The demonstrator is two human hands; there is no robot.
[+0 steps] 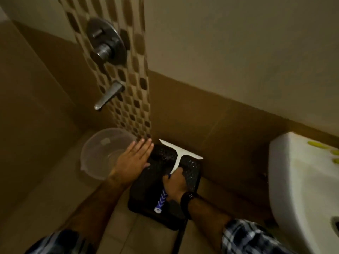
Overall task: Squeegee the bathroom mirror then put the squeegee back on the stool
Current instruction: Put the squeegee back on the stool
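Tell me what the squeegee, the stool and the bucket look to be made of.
Squeegee: smooth white plastic head and neck, it seems, with a blue-and-white patterned grip, perhaps rubbery.
Stool: black, probably moulded plastic; its dimpled top glints in spots.
Bucket: translucent, frosted plastic; the floor shows dimly through its wall.

The stool (161,182) was set on the floor (55,208) against the far wall (211,116). The squeegee (174,162) was laid on the stool, its blade toward the wall and its handle toward the near side. The bucket (102,153) was placed just left of the stool, below the tap (108,95). The sink (302,180) was mounted to the right, well apart. The left hand (134,159) was rested flat at the stool's left edge; the right hand (175,182) was closed around the handle.
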